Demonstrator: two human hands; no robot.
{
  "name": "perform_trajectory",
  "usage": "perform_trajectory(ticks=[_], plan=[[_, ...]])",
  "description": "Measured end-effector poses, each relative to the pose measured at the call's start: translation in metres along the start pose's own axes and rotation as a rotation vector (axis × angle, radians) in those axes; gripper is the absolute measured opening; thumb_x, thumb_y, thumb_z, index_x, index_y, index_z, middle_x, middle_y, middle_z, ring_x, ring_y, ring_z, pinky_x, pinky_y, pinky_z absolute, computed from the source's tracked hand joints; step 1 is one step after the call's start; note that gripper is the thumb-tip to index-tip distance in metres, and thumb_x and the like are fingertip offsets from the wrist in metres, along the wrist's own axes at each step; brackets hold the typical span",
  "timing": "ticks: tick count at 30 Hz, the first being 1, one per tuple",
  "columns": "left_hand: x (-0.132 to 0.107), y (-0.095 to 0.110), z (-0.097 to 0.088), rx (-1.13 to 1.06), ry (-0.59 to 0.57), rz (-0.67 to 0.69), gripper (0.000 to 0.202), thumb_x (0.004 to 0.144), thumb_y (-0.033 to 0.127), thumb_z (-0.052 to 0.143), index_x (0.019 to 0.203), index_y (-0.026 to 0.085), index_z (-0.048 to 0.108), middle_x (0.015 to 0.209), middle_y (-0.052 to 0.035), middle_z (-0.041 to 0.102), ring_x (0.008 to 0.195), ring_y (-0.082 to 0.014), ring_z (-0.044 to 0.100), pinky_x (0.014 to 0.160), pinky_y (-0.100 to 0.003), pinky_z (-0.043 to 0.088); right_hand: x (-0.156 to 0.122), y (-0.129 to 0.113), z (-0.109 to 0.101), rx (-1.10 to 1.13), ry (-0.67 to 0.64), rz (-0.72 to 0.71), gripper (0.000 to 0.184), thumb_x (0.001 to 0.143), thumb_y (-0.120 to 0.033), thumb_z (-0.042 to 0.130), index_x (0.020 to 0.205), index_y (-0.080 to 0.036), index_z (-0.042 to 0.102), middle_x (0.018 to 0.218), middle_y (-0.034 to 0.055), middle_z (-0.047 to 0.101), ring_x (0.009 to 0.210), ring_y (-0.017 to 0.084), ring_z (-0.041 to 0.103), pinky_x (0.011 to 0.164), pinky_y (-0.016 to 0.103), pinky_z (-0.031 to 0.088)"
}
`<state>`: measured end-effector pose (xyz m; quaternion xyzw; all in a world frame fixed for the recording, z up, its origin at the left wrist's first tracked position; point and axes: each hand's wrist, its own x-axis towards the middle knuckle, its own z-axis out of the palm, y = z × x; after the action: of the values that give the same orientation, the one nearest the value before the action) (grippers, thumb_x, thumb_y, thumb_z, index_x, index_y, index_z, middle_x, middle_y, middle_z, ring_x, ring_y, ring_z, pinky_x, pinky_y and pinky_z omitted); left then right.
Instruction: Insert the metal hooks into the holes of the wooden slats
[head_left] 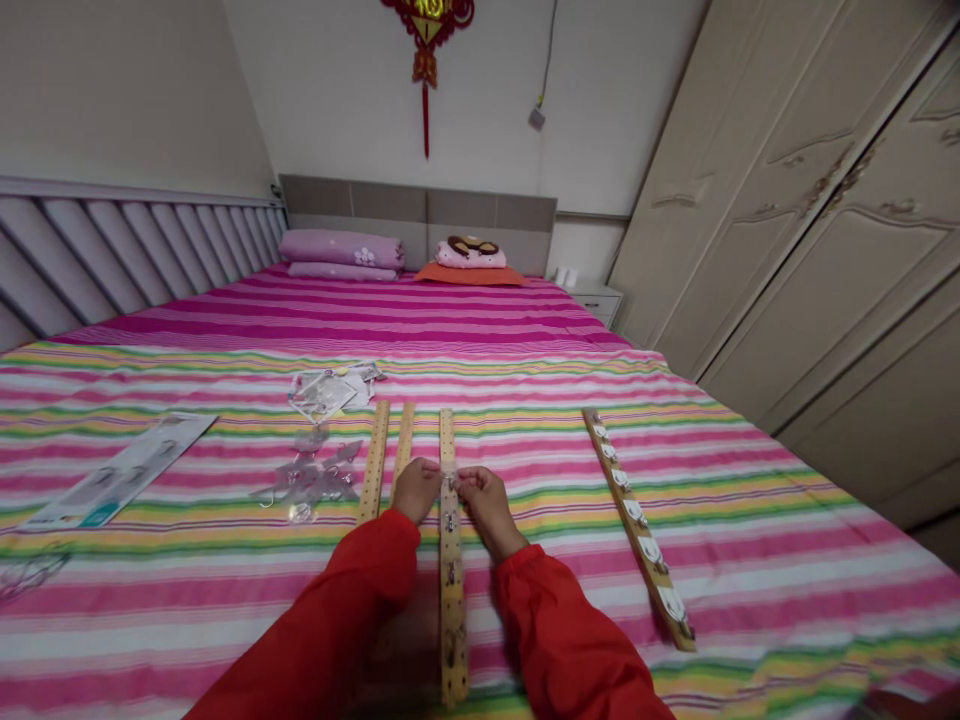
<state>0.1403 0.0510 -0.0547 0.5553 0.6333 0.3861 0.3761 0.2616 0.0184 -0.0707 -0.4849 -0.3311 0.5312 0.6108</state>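
A long wooden strip with small holes point(451, 545) lies lengthwise in front of me, with several metal hooks along its near part. At its upper part, my left hand point(417, 490) and my right hand point(486, 503) pinch opposite edges of a small clear adhesive hook point(448, 477). The clear piece is over the strip; whether it is stuck down I cannot tell. Left of my left hand lie two more wooden strips, one point(374, 460) in plain sight and another point(404, 440) partly behind the hand. Clear hooks point(315, 478) form a loose pile further left.
On the right lies a wooden strip with white hooks point(636, 515). Packaging scraps point(334, 390) and a long hook package point(124, 470) lie on the left of the striped sheet point(540, 620). A bed rail point(142, 250) runs left; a wardrobe point(795, 250) stands right.
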Motion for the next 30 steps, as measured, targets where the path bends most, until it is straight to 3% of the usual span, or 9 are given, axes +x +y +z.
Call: perform_trajectory(ticks=[7,10,13,18,25,30], plan=[[-0.006,0.001,-0.002,0.053,-0.007,0.120,0.028,0.066,0.008,0.057,0.092,0.016,0.066,0.063,0.0025,0.059,0.059,-0.0111,0.056,0.062,-0.022,0.046,-0.001,0.002,-0.004,-0.017,-0.082,-0.066,0.047,0.057,-0.022,0.068,0.103,-0.014,0.066,0.045,-0.0103,0.046,0.041,0.007,0.037,0.042,0.021,0.031],[-0.009,0.001,-0.004,0.076,-0.027,0.193,0.028,0.068,0.009,0.056,0.091,0.015,0.070,0.072,-0.0013,0.061,0.068,-0.0128,0.058,0.071,-0.024,0.047,0.002,0.006,-0.006,-0.112,-0.115,-0.106,0.043,0.061,-0.027,0.068,0.103,-0.014,0.069,0.052,-0.0056,0.055,0.048,0.011,0.046,0.048,0.023,0.040],[-0.011,0.000,-0.005,0.120,-0.052,0.249,0.029,0.070,0.012,0.055,0.094,0.015,0.072,0.071,-0.0020,0.058,0.070,-0.0146,0.057,0.074,-0.026,0.046,0.005,0.009,-0.008,-0.231,-0.152,-0.176,0.035,0.067,-0.031,0.066,0.100,-0.019,0.071,0.069,0.0007,0.067,0.069,0.018,0.058,0.065,0.030,0.049],[-0.010,-0.002,-0.005,0.094,-0.121,0.275,0.024,0.069,0.016,0.057,0.086,0.018,0.074,0.067,-0.0012,0.054,0.072,-0.0163,0.056,0.076,-0.026,0.045,0.008,0.008,-0.010,-0.423,-0.198,-0.262,0.031,0.073,-0.026,0.060,0.101,-0.023,0.071,0.088,0.0038,0.071,0.086,0.022,0.061,0.086,0.036,0.045],[-0.005,-0.002,-0.003,0.044,-0.186,0.149,0.027,0.068,0.015,0.059,0.091,0.014,0.073,0.064,-0.0011,0.061,0.069,-0.0165,0.057,0.071,-0.026,0.046,0.013,0.004,-0.009,-0.412,-0.242,-0.239,0.031,0.070,-0.026,0.061,0.100,-0.024,0.071,0.088,0.0018,0.071,0.091,0.023,0.060,0.083,0.035,0.047],[-0.008,0.005,-0.006,0.031,-0.158,0.057,0.037,0.065,0.008,0.058,0.100,0.015,0.070,0.068,-0.0012,0.069,0.073,-0.0168,0.062,0.069,-0.024,0.046,0.005,0.003,-0.010,-0.291,-0.213,-0.141,0.041,0.070,-0.027,0.060,0.109,-0.021,0.067,0.064,-0.0030,0.065,0.064,0.016,0.057,0.063,0.027,0.048]])
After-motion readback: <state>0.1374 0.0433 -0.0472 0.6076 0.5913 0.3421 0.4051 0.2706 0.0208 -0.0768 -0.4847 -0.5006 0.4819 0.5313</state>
